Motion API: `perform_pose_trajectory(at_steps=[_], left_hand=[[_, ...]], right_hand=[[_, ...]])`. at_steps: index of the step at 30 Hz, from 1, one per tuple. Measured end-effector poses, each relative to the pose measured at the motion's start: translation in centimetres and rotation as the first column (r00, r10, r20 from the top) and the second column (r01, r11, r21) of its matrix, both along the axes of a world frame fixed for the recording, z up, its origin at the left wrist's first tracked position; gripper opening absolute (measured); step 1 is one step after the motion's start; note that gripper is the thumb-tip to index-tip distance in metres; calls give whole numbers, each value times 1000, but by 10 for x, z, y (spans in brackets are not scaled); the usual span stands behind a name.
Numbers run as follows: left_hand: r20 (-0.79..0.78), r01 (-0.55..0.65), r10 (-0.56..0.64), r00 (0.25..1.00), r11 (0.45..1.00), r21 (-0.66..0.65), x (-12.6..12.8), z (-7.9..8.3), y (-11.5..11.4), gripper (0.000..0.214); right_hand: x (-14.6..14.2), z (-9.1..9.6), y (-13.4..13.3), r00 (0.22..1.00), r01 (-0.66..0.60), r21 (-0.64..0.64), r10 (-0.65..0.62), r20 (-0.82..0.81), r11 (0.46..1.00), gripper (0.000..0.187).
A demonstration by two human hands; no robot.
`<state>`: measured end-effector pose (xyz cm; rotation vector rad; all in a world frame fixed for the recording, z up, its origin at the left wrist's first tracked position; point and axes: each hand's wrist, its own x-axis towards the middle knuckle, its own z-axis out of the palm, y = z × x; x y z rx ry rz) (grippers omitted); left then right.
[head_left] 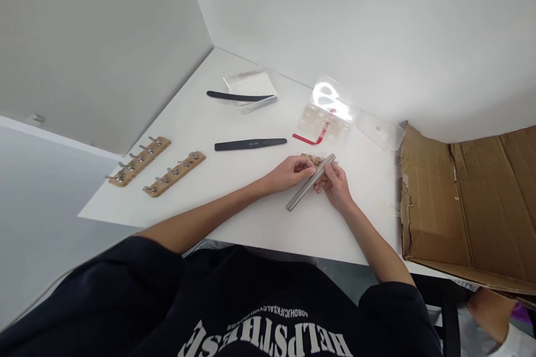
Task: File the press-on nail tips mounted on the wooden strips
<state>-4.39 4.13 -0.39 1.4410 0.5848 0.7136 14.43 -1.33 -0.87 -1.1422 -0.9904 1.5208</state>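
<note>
My right hand grips a grey nail file near its upper end, and the file slants down to the left over the white table. Facing it, my left hand is closed, thumb and fingers together beside the file; whatever is between them is too small to make out. Just beyond both hands lies a short wooden strip with small clips, partly covered by the fingers and the file. A black nail file rests on the table ahead of my left hand.
Two wooden strips with metal clips lie at the left. Farther back are a curved black file on a plastic packet and a clear box of nail tips. A clear lid and an open cardboard box are at right.
</note>
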Motion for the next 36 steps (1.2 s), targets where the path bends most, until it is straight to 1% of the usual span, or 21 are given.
perform_pose_trajectory(at_steps=[3, 7, 13, 16, 19, 23, 24, 27, 28, 32, 36], left_hand=[[3, -5, 4, 1000, 1000, 8, 1, -1, 1, 30], [18, -16, 16, 1000, 1000, 0, 1, 1, 2, 35], [32, -11, 11, 999, 1000, -16, 1, 3, 4, 40], [23, -3, 3, 1000, 1000, -6, 1, 2, 5, 39], [4, 16, -16, 1000, 1000, 10, 0, 1, 7, 37], [-2, 36, -36, 999, 999, 30, -1, 0, 9, 34], [-7, 37, -36, 999, 999, 36, 0, 0, 10, 33], [-21, 37, -36, 999, 998, 58, 0, 1, 10, 33], [-17, 36, -35, 999, 998, 57, 0, 1, 10, 34], [24, 54, -54, 998, 999, -4, 0, 1, 10, 37], [35, 93, -93, 995, 996, 5, -1, 2, 9, 38]], right_hand=[[2, 0, 3, 1000, 0, -16, 0, -10, 1000, 48], [2, 0, 3, 1000, -25, 6, 25, -1, 1000, 48], [3, -3, 3, 986, -146, 48, 142, 82, 988, 48], [2, -4, 2, 991, -103, 44, 98, 94, 994, 48], [1, -4, 2, 996, -55, 45, 52, 72, 997, 48], [1, -4, 1, 990, -102, 36, 98, 105, 994, 48], [1, -5, 1, 990, -94, 34, 90, 110, 995, 48], [-1, -5, 0, 996, -18, 45, 14, 90, 999, 48], [-3, -5, -1, 995, -14, 53, 9, 97, 998, 48], [-9, -3, -6, 978, -107, 96, 87, 189, 990, 47], [-9, -3, -7, 988, -3, 116, -15, 153, 993, 46]])
